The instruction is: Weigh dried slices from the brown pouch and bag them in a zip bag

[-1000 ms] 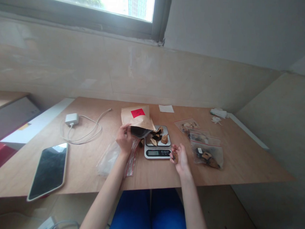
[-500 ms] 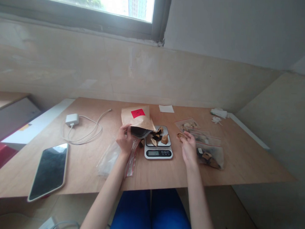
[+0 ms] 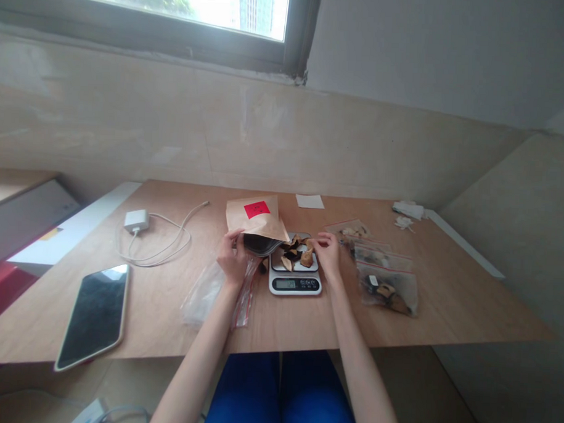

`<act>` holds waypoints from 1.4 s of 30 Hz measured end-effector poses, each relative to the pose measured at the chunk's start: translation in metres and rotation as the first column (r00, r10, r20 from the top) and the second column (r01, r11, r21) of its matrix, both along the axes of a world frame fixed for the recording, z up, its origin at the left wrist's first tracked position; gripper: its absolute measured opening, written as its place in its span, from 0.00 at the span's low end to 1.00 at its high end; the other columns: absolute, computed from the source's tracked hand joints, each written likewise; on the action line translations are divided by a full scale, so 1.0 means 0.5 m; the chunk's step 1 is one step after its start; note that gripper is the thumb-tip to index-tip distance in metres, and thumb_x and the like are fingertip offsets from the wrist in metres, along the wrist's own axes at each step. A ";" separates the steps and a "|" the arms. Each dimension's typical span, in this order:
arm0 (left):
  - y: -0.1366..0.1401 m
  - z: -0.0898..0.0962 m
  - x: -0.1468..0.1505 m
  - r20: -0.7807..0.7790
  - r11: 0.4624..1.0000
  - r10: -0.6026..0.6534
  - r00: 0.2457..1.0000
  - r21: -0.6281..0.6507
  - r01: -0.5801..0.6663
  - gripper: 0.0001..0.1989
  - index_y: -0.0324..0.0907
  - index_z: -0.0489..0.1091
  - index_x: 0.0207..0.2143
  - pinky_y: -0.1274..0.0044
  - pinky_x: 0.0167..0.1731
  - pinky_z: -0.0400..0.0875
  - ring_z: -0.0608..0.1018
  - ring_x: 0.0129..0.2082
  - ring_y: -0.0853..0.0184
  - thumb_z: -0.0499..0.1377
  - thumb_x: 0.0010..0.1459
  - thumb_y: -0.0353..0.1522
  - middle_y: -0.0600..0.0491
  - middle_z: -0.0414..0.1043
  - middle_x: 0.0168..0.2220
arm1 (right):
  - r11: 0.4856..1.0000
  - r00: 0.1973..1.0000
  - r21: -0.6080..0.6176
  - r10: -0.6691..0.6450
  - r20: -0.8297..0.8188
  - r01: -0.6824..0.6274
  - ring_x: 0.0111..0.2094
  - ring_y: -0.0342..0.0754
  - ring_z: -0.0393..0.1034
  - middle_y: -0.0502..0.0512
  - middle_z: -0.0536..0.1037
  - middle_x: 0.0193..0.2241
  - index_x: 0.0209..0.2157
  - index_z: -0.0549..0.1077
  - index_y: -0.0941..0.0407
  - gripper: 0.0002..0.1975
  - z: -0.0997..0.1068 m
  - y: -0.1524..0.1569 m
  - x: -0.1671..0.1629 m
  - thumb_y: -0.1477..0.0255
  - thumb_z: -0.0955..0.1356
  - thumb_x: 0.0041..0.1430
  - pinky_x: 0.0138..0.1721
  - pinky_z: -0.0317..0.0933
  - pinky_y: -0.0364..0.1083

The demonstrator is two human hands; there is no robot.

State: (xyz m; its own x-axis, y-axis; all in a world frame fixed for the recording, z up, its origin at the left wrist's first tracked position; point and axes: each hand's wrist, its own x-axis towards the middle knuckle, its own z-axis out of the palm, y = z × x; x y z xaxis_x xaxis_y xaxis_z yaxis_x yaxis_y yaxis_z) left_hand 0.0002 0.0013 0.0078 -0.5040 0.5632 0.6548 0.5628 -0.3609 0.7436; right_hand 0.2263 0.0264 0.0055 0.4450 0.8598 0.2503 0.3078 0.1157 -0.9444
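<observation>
The dried slices (image 3: 287,263) lie on the scale (image 3: 295,286), whose long axis runs away from us. Our right hand (image 3: 328,255) is nearer — fingertips drawn narrow at the pan's right edge; whether they grip a slice, we cannot tell. Our left hand (image 3: 232,259) holds the paper bag (image 3: 251,221), mouth toward us, left of the slices.

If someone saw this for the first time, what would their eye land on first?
Probably the bright red label on the brown paper bag, which the left hand holds near its dark open mouth. Next, the white digital scale in the middle, with dark and tan pieces on its plate and the right hand at its right side. The large dark-screened phone on the left of the table also stands out.
</observation>
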 end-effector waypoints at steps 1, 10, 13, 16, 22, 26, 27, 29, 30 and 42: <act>0.000 0.000 0.000 0.000 1.000 0.000 1.000 -0.001 0.000 0.11 0.41 0.69 0.34 0.78 0.35 0.67 0.76 0.33 0.69 0.50 0.60 0.37 0.51 0.74 0.33 | 1.000 1.000 0.014 0.005 0.021 -0.005 0.29 0.46 0.68 0.50 0.72 0.25 0.32 0.65 0.56 0.15 -0.004 0.000 -0.001 0.67 0.69 0.40 0.35 0.61 0.47; 0.001 -0.001 0.000 0.000 1.000 -0.008 1.000 0.018 0.008 0.10 0.41 0.69 0.35 0.78 0.35 0.67 0.76 0.33 0.69 0.51 0.60 0.36 0.52 0.74 0.32 | 0.993 0.997 0.105 -0.064 0.047 0.059 0.34 0.48 0.67 0.58 0.72 0.34 0.33 0.66 0.58 0.14 0.002 -0.023 0.000 0.62 0.64 0.49 0.40 0.61 0.50; 0.002 -0.002 -0.001 -0.001 1.000 -0.004 1.000 0.021 0.004 0.10 0.41 0.69 0.34 0.78 0.34 0.67 0.76 0.33 0.69 0.51 0.59 0.36 0.51 0.74 0.32 | 0.968 0.979 0.210 -0.166 0.117 0.139 0.36 0.48 0.66 0.58 0.72 0.34 0.33 0.66 0.58 0.11 0.029 -0.052 -0.007 0.65 0.61 0.53 0.41 0.60 0.49; 0.001 -0.001 -0.001 0.002 1.000 -0.007 1.000 0.012 0.007 0.10 0.41 0.69 0.34 0.78 0.34 0.67 0.76 0.32 0.69 0.51 0.59 0.36 0.51 0.74 0.32 | 0.938 0.961 0.311 -0.216 0.174 0.155 0.34 0.47 0.65 0.56 0.71 0.33 0.32 0.66 0.57 0.08 0.063 -0.096 -0.036 0.69 0.60 0.56 0.38 0.61 0.47; -0.003 0.004 0.001 -0.007 1.000 -0.005 1.000 0.006 0.005 0.10 0.41 0.69 0.34 0.78 0.34 0.67 0.76 0.33 0.69 0.51 0.59 0.36 0.52 0.74 0.32 | 0.919 0.919 0.310 0.115 0.377 -0.242 0.37 0.46 0.65 0.54 0.70 0.31 0.31 0.68 0.56 0.11 0.084 -0.188 -0.150 0.78 0.57 0.58 0.40 0.63 0.47; -0.002 0.003 -0.001 -0.002 1.000 0.003 1.000 0.011 -0.003 0.10 0.41 0.69 0.34 0.78 0.33 0.67 0.76 0.32 0.69 0.51 0.59 0.36 0.51 0.74 0.32 | 0.872 0.761 0.083 0.372 0.532 -0.483 0.49 0.49 0.62 0.61 0.70 0.44 0.44 0.69 0.59 0.18 0.054 -0.208 -0.228 0.83 0.55 0.57 0.51 0.60 0.50; -0.002 0.003 -0.001 0.000 1.000 0.005 1.000 0.005 -0.005 0.10 0.41 0.69 0.34 0.78 0.33 0.67 0.76 0.32 0.69 0.51 0.59 0.36 0.51 0.74 0.32 | 0.871 0.739 0.052 0.381 0.555 -0.488 0.52 0.50 0.60 0.62 0.68 0.46 0.47 0.67 0.60 0.20 0.046 -0.208 -0.242 0.84 0.55 0.56 0.54 0.59 0.52; -0.001 0.002 -0.002 0.000 1.000 0.008 1.000 -0.016 -0.008 0.11 0.41 0.68 0.34 0.78 0.34 0.67 0.76 0.33 0.69 0.50 0.59 0.37 0.51 0.74 0.32 | 0.883 0.715 0.010 0.373 0.591 -0.469 0.56 0.53 0.56 0.65 0.65 0.49 0.51 0.64 0.62 0.24 0.037 -0.205 -0.264 0.85 0.55 0.53 0.56 0.56 0.55; -0.001 0.003 -0.002 0.002 1.000 0.010 1.000 -0.026 -0.010 0.11 0.41 0.68 0.34 0.78 0.34 0.67 0.76 0.33 0.69 0.50 0.59 0.37 0.51 0.74 0.32 | 0.890 0.710 -0.004 0.366 0.602 -0.456 0.56 0.54 0.55 0.66 0.64 0.50 0.52 0.63 0.63 0.25 0.036 -0.203 -0.272 0.85 0.55 0.52 0.56 0.56 0.56; 0.000 0.007 -0.004 0.034 0.998 0.056 0.998 -0.044 -0.054 0.11 0.42 0.68 0.34 0.78 0.32 0.67 0.75 0.32 0.69 0.50 0.59 0.37 0.51 0.74 0.33 | 0.906 0.715 -0.031 0.354 0.603 -0.423 0.46 0.52 0.64 0.63 0.67 0.41 0.42 0.69 0.60 0.16 0.043 -0.214 -0.280 0.84 0.56 0.56 0.47 0.64 0.53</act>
